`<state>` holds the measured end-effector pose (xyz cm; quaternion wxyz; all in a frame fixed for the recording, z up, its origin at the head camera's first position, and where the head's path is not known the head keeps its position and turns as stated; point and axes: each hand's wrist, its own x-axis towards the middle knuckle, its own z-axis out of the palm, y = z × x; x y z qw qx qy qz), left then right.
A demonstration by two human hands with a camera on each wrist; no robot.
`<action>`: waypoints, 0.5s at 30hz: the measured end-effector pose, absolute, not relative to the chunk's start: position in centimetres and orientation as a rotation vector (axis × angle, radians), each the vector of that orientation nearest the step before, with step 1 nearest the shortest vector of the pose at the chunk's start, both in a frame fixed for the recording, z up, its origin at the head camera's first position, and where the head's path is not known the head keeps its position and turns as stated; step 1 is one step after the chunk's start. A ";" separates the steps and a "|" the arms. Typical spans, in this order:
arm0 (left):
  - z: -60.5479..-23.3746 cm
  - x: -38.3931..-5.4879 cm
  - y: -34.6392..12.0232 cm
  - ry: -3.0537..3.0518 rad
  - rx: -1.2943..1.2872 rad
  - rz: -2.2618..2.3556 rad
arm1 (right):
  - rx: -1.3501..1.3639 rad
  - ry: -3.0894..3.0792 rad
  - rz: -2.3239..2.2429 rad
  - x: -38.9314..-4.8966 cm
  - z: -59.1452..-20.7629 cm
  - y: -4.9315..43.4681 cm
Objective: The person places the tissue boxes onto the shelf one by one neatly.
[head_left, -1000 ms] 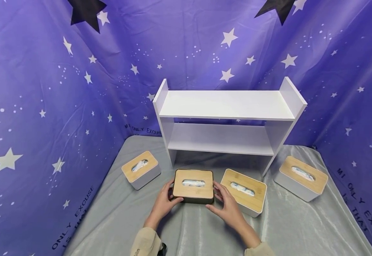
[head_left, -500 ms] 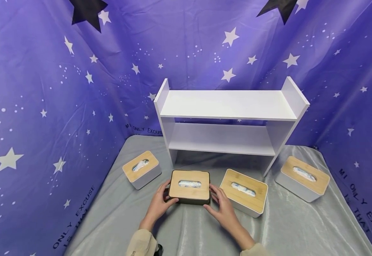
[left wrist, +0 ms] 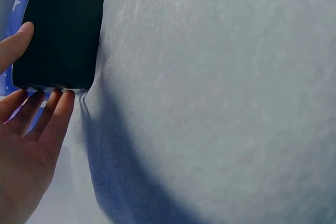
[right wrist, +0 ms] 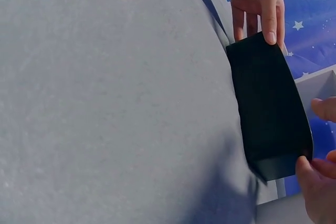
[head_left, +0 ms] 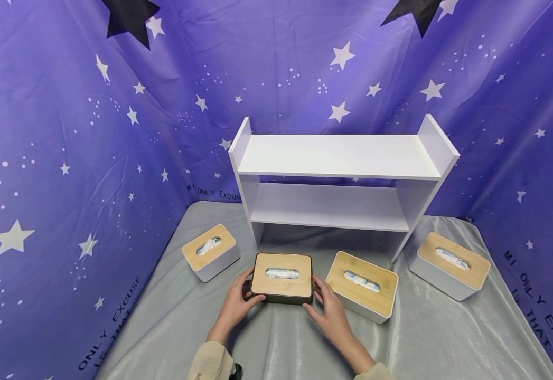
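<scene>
A dark tissue box with a light wooden lid lies flat in front of the shelf, tissue showing in its oval slot. My left hand grips its left end; in the left wrist view, the thumb lies on the dark side and the fingertips touch the end. My right hand holds the right end, with the thumb at the front corner. The right wrist view has the dark box between both hands. Close to my right hand sits a white tissue box with a wooden lid.
A white two-tier shelf stands behind the dark box. White wooden-lidded tissue boxes sit at the left and far right. Grey cloth covers the table; a purple starry curtain hangs around it.
Over the first half second both hands and the dark tissue box shifted slightly left, away from the neighbouring white box. Since then they have stayed nearly still.
</scene>
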<state>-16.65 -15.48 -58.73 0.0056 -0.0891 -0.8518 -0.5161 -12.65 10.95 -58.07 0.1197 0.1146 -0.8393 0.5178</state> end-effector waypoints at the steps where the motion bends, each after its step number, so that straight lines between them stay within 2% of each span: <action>1: -58.8 -16.6 -15.5 -2.666 -0.283 -1.614 | 0.324 -2.469 1.513 -12.6 -58.2 10.9; 15: -58.9 -16.7 -15.2 -2.664 -0.225 -1.649 | 0.242 -2.555 1.565 -12.7 -58.6 10.8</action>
